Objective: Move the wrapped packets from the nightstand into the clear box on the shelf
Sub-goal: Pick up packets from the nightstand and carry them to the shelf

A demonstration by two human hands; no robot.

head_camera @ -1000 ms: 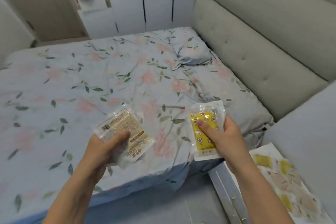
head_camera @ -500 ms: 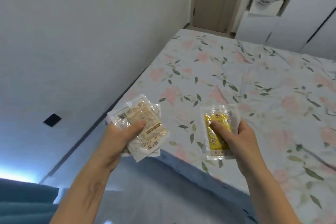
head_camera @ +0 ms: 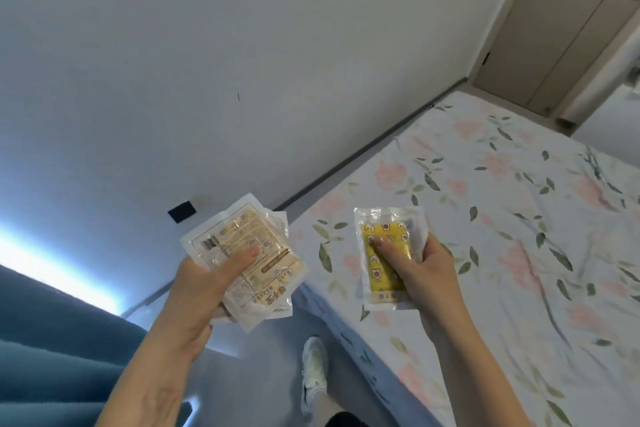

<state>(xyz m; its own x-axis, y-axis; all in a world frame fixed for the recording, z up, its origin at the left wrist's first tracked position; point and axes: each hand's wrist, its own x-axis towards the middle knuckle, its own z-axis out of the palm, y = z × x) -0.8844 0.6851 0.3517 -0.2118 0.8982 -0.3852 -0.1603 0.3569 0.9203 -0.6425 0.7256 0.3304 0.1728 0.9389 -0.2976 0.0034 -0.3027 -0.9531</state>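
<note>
My left hand [head_camera: 204,284] grips a small stack of clear-wrapped tan packets [head_camera: 239,239], thumb laid across the top one. My right hand [head_camera: 424,274] holds a clear-wrapped yellow packet [head_camera: 386,263] with small flower prints, thumb on its face and fingers behind. Both hands are raised in front of me, apart from each other, above the corner of the bed. Neither the nightstand nor the clear box on the shelf is in view.
A bed with a floral sheet [head_camera: 502,218] fills the right side. A plain white wall [head_camera: 207,62] runs along the left, with a dark wall plate [head_camera: 181,211]. A blue upholstered piece [head_camera: 52,357] sits lower left. A door [head_camera: 554,28] stands far right. My shoe [head_camera: 313,371] is on the grey floor.
The view has swung left from the headboard and nightstand to the wall beside the bed. Both hands keep their packets in the same grip.
</note>
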